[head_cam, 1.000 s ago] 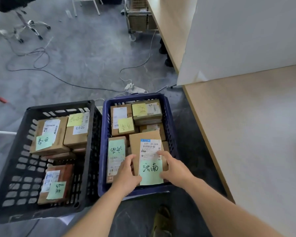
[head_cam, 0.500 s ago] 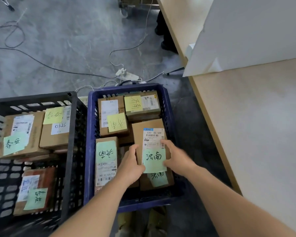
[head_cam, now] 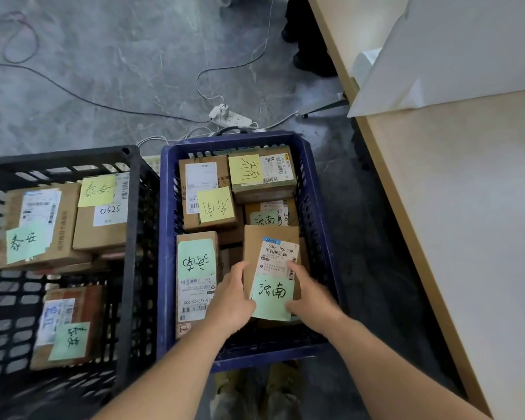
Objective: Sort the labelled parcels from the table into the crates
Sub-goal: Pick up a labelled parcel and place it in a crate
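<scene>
Both hands are down inside the blue crate (head_cam: 311, 189), one on each side of a flat brown parcel (head_cam: 269, 247) with a white shipping label and a green sticky note (head_cam: 272, 297) hanging off its near edge. The left hand (head_cam: 229, 301) has its fingers curled against the parcel's left edge, and the right hand (head_cam: 311, 298) grips the right edge with the thumb lying over the corner of the sticky note. So it's a two-sided pinch, probably because the parcel is thin and wide and easier to lower flat that way.

The parcel sits between the fingertips on top of other boxes, seemingly resting on them at its far end. I can't tell if the near end is fully down. My guess is it's just being settled into its spot.

Just left of the left fingers lies a long parcel with a matching green note (head_cam: 196, 260), and beyond the fingertips are more boxes with yellow notes (head_cam: 215, 205). The characters on the notes in this crate look alike, which is presumably why this one goes here.

Well left of the hands is the black crate (head_cam: 134, 237), whose parcels (head_cam: 38, 225) carry notes with different writing. To the right of the right hand is the table (head_cam: 467, 207), and the stretch in view shows no parcels, only a white board standing at its far end.
</scene>
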Demonstrator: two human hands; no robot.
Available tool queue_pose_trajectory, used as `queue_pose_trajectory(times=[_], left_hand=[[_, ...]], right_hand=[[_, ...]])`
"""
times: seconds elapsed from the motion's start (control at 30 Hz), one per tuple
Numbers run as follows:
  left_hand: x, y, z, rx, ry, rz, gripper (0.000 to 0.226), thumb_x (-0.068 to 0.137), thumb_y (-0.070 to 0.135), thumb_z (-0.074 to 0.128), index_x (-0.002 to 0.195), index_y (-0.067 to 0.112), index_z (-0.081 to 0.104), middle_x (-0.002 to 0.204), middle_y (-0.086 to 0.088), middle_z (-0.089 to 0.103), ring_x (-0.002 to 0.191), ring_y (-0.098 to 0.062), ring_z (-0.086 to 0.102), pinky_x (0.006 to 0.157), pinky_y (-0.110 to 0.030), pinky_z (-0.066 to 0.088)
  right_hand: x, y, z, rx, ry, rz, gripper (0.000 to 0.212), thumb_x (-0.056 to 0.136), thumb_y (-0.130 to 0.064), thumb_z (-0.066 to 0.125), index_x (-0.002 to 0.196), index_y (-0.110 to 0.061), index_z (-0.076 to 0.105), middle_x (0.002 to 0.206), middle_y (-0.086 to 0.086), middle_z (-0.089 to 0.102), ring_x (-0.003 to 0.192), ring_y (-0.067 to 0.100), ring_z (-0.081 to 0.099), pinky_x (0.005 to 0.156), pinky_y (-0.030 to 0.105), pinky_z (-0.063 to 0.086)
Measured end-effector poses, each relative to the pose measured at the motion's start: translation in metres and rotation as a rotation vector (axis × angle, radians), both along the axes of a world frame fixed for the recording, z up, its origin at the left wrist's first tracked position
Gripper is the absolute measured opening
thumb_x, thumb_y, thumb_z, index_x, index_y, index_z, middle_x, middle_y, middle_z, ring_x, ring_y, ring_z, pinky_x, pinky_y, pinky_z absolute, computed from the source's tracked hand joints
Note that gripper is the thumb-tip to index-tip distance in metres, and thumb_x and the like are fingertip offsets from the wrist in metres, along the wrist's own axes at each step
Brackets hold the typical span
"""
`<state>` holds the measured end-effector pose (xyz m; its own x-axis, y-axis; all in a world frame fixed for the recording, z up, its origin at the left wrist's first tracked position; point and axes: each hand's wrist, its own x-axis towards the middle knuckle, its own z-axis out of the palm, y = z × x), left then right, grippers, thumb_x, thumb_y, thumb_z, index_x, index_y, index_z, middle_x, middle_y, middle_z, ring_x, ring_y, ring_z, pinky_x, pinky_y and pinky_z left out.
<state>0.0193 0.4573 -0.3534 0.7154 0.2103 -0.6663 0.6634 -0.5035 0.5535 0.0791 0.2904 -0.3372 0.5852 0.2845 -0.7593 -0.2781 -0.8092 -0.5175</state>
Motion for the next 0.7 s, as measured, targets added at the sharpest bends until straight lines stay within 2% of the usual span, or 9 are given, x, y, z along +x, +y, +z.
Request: queue_pose_trajectory(times=[0.27,0.4,0.47,0.7], left_hand=[[-0.017,0.0,0.002,0.03,0.03,-0.004,0.08,0.084,0.006,0.062,0.145,0.033,0.018,0.135,0.002,0.045,0.108,-0.016,0.053,0.087,-0.038,0.053],[-0.028,0.007,0.007,0.131,0.063,-0.075,0.073,0.086,0.008,0.058,0.145,0.028,0.019,0.136,-0.002,0.043,0.115,-0.019,0.049,0.093,-0.041,0.049],[-0.036,0.007,0.011,0.189,0.107,-0.145,0.068,0.089,0.009,0.054,0.145,0.026,0.021,0.134,-0.004,0.04,0.115,-0.021,0.048,0.093,-0.04,0.047],[-0.048,0.005,0.016,0.215,0.14,-0.248,0.058,0.092,0.011,0.05,0.144,0.024,0.026,0.126,-0.004,0.037,0.108,-0.02,0.051,0.087,-0.034,0.048]], right_hand=[[-0.009,0.005,-0.001,0.006,-0.025,0.056,0.083,0.089,-0.004,0.061,0.149,-0.043,0.018,0.134,-0.003,0.05,0.102,0.01,0.057,0.078,0.023,0.055],[-0.019,0.015,-0.007,0.011,-0.012,0.114,0.082,0.089,-0.005,0.06,0.148,-0.042,0.018,0.136,-0.002,0.051,0.111,0.014,0.058,0.086,0.031,0.056],[-0.027,0.018,-0.012,-0.013,0.004,0.163,0.082,0.09,-0.006,0.059,0.148,-0.045,0.015,0.134,-0.002,0.052,0.111,0.015,0.058,0.085,0.034,0.057],[-0.042,0.02,-0.022,-0.084,-0.051,0.271,0.085,0.091,-0.001,0.053,0.147,-0.047,0.01,0.133,0.001,0.054,0.111,0.018,0.057,0.086,0.033,0.055]])
